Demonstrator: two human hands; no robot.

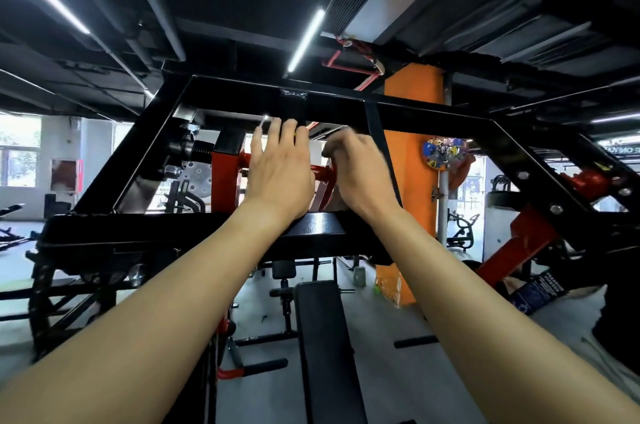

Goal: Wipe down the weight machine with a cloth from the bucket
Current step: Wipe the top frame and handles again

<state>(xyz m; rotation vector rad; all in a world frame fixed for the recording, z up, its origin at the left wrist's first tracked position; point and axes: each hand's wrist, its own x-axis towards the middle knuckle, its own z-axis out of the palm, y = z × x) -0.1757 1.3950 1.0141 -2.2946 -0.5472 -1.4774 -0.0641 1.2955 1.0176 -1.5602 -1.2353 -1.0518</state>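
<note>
A gym with a dark ceiling and strip lights spreads behind, with an orange pillar (414, 118) at about 2 o'clock and a black bench (325, 337) on the grey floor at 6 o'clock. The weight machine (173, 233) fills the middle, a black frame with red parts. Its top crossbar (346, 104) runs from 11 to 1 o'clock.

Both forearms reach up through the frame. The left hand (280, 167) is spread flat with its fingers straight, the tips up by the underside of the crossbar. The right hand (356, 167), just beside it toward 3 o'clock, has its fingers curled at the end of the red shaft (320, 177). What they grip is hidden behind the knuckles. No cloth shows plainly and the bucket is out of view, so I cannot tell whether a cloth sits under either palm.

The step looks like wiping the inner pivot, high inside the frame. To do it well, wrap the cloth right round the shaft and twist along its length rather than dabbing. Let the flat hand steady against the frame. Mind the threaded bolt and nuts (194, 149) at 9 o'clock, which could snag cloth or skin. Work from the crossbar downward so drips land on parts not yet cleaned.
</note>
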